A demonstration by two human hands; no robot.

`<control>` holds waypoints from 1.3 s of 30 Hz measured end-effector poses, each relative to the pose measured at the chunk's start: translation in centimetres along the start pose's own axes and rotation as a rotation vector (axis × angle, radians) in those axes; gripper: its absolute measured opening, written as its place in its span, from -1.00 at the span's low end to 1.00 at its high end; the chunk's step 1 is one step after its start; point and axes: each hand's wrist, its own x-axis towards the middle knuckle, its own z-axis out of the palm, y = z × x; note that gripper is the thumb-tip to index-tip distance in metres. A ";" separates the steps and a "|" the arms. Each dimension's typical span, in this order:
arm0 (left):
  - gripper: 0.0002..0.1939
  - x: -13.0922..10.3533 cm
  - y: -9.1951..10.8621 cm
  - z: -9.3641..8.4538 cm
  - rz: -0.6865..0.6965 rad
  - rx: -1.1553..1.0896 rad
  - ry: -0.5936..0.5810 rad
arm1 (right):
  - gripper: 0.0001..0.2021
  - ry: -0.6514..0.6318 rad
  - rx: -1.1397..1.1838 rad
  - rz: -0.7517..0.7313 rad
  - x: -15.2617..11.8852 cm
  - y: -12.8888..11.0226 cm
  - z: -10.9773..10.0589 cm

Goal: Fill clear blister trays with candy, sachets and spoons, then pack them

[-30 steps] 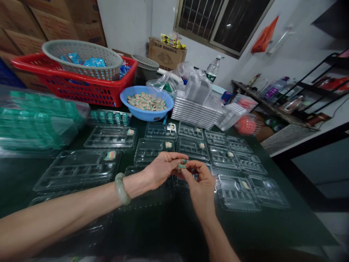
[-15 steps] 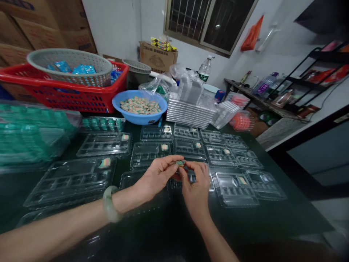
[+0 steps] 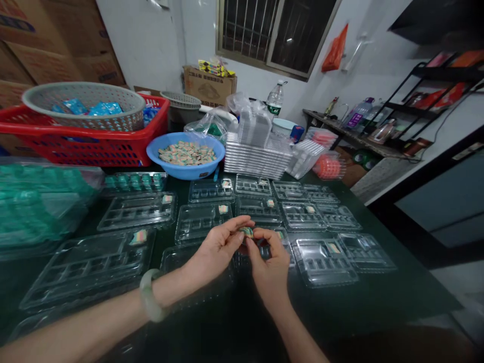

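Near the centre, my left hand (image 3: 217, 248), with a pale bangle (image 3: 152, 295) at its wrist, pinches a small striped piece (image 3: 247, 232) between thumb and fingers. My right hand (image 3: 269, 259) meets it from the right, its thumb and fingers closed on the same small piece. Clear compartment trays stand in rows on the dark green table; one tray (image 3: 325, 264) lies right of my hands, another (image 3: 200, 222) behind my left hand. Many trays hold a striped piece in one corner, such as this piece (image 3: 139, 236) at the left. My hands partly cover the tray beneath them.
Behind the trays are a blue basin (image 3: 185, 171) of striped pieces and stacked clear trays (image 3: 255, 159). A red basket (image 3: 102, 146) carries a grey colander (image 3: 128, 118). Teal moulded packs (image 3: 41, 201) in plastic lie at the left. A shelf (image 3: 419, 113) stands at the right.
The view has shifted slightly, so the table items sit a little further left. Both hands remain together at the small piece, which now shows more of its striped surface.
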 end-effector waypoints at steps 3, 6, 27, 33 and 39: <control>-0.78 0.1 -0.5 -0.2 -0.059 -0.090 0.005 | -0.92 0.002 0.073 0.070 0.0 -0.2 -0.3; -0.82 0.1 -0.8 -0.6 -0.075 -0.120 -0.042 | -0.90 -0.070 0.194 0.196 0.3 -0.4 -0.8; -0.77 0.5 -1.1 -1.1 -0.089 -0.012 -0.133 | -0.84 -0.252 0.254 0.264 1.1 -0.1 -2.1; -0.78 1.5 -1.4 -0.6 -0.125 -0.005 -0.027 | -0.86 -0.236 0.316 0.318 2.0 0.9 -2.0; -0.73 3.2 -0.8 0.4 -0.174 -0.011 -0.066 | -0.84 -0.333 0.333 0.324 5.0 1.8 -4.2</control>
